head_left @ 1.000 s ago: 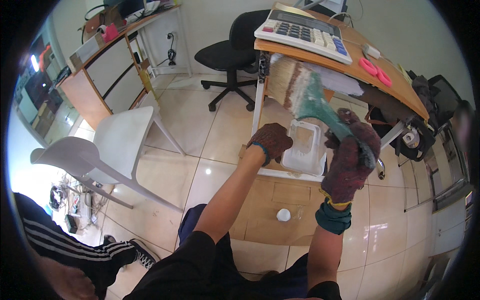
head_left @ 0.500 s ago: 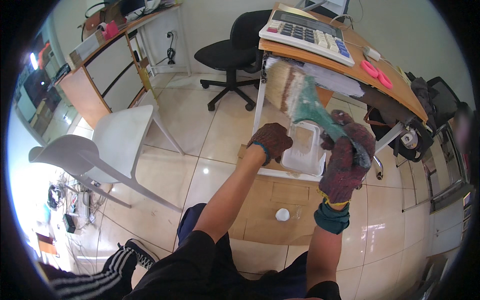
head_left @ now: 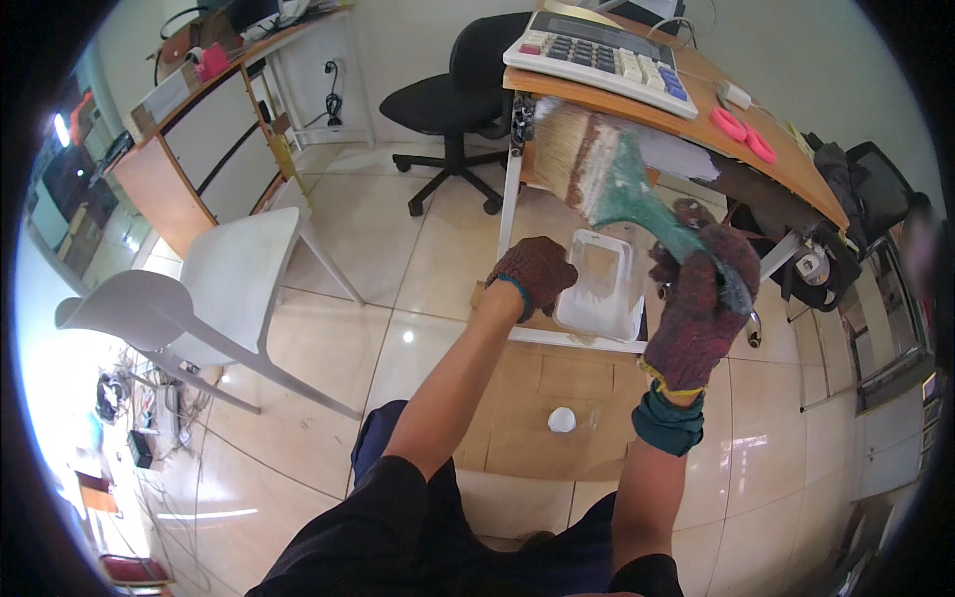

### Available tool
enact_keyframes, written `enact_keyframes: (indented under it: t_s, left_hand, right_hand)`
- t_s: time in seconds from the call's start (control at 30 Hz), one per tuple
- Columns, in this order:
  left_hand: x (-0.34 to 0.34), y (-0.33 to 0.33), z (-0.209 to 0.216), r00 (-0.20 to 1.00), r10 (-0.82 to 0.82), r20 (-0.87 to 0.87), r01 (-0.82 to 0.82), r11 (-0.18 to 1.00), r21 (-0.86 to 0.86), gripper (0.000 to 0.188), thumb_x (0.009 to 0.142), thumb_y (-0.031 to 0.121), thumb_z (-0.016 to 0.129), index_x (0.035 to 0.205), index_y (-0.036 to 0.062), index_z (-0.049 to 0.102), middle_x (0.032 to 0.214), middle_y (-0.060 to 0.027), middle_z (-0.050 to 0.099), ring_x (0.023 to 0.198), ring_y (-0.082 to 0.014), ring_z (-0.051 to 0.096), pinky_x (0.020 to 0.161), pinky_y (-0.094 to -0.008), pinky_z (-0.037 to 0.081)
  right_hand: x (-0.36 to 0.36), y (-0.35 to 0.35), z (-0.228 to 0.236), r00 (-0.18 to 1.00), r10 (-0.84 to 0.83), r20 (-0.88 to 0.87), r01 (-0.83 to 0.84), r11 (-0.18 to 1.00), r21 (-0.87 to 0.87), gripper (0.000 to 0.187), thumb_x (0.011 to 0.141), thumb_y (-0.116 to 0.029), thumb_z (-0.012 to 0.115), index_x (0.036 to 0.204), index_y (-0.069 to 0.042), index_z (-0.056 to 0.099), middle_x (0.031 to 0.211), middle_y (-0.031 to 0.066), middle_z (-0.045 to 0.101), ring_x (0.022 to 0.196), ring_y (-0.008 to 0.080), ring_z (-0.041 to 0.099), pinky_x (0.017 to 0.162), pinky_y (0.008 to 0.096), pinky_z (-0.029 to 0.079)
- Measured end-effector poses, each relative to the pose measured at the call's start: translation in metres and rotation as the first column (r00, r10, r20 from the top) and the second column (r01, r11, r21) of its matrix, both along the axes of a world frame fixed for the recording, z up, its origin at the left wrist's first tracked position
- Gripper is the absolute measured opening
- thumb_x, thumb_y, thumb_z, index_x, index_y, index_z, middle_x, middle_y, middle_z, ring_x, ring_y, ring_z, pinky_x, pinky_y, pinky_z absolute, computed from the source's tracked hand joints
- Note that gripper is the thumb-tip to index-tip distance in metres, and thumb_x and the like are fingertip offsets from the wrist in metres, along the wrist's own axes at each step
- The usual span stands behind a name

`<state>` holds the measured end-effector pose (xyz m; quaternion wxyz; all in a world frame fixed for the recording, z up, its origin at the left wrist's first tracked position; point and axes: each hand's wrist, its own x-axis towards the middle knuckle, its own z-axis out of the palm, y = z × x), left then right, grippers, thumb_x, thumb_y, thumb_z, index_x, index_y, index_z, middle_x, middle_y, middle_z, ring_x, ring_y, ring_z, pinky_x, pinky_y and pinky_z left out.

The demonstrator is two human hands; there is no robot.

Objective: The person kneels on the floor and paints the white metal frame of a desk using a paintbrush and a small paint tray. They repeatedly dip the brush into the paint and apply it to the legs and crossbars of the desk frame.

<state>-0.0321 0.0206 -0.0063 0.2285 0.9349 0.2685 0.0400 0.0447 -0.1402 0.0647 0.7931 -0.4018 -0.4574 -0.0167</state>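
Note:
My right hand (head_left: 701, 308), in a dark knitted work glove, is closed around the green handle of a wide paintbrush (head_left: 637, 204). Its pale bristles, stained brown near the ferrule, point up and left beside the front edge of the wooden desk (head_left: 657, 109). In a matching glove, my left hand (head_left: 537, 277) is closed at the left side of a shallow translucent white plastic tub (head_left: 600, 316) and seems to grip its rim; the fingertips are hidden. White residue coats the inside of the tub.
On the desk lie a large calculator (head_left: 607, 62) and pink-handled scissors (head_left: 744, 136). Below, cardboard (head_left: 517, 413) with a small white round object (head_left: 562, 419) covers part of the tiled floor. A white chair (head_left: 239, 261) stands left, a black office chair (head_left: 443, 104) beyond.
The brush has shifted slightly right and downward with my right hand. A striped trouser leg and a shoe at the lower left have gone from view. My left hand has stayed by the tub.

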Motion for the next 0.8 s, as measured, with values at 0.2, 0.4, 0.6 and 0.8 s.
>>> enact_keyframes:
  t_s: [0.2, 0.4, 0.6, 0.8]
  left_hand:
    - [0.000, 0.005, -0.011, 0.991, -0.132, -0.033, 0.136, 0.972, 0.192, 0.017, 0.069, 0.021, 0.066, 0.078, 0.0065, 0.064, 0.081, -0.0175, 0.062, 0.079, -0.0317, 0.065, 0.071, -0.0411, 0.053]
    - [0.002, 0.004, -0.024, 0.996, -0.029, 0.085, 0.037, 0.995, -0.091, 0.019, 0.066, 0.021, 0.068, 0.076, 0.0055, 0.063, 0.078, -0.0180, 0.061, 0.075, -0.0324, 0.064, 0.069, -0.0406, 0.053]
    - [-0.009, -0.019, -0.001, 0.985, 0.124, 0.118, -0.096, 0.970, -0.222, 0.033, 0.079, 0.028, 0.050, 0.079, -0.0027, 0.061, 0.059, -0.0170, 0.061, 0.059, -0.0288, 0.064, 0.063, -0.0400, 0.052]
    - [-0.016, -0.024, -0.007, 0.986, 0.106, 0.131, -0.079, 0.977, -0.198, 0.033, 0.081, 0.028, 0.049, 0.078, -0.0023, 0.062, 0.055, -0.0156, 0.060, 0.053, -0.0247, 0.063, 0.059, -0.0378, 0.052]
  right_hand:
    - [0.034, -0.053, -0.016, 0.994, -0.110, 0.014, 0.109, 0.993, 0.042, 0.034, 0.084, -0.027, 0.062, 0.111, -0.009, 0.053, 0.108, 0.0180, 0.060, 0.077, 0.0206, 0.061, 0.054, 0.0275, 0.050]
    - [0.057, -0.112, -0.018, 0.991, -0.126, 0.049, 0.132, 0.982, -0.136, 0.034, 0.084, -0.028, 0.063, 0.110, -0.008, 0.053, 0.106, 0.0195, 0.059, 0.073, 0.0213, 0.059, 0.052, 0.0273, 0.048]
    - [0.058, -0.120, -0.007, 0.990, -0.136, -0.038, 0.116, 0.935, -0.334, 0.036, 0.084, -0.025, 0.061, 0.110, -0.002, 0.051, 0.099, 0.0204, 0.062, 0.068, 0.0200, 0.059, 0.049, 0.0263, 0.045]
    - [0.065, -0.084, 0.021, 0.975, -0.219, -0.032, 0.178, 0.861, -0.477, 0.040, 0.087, -0.023, 0.055, 0.120, -0.001, 0.049, 0.102, 0.0181, 0.063, 0.073, 0.0168, 0.061, 0.050, 0.0235, 0.043]
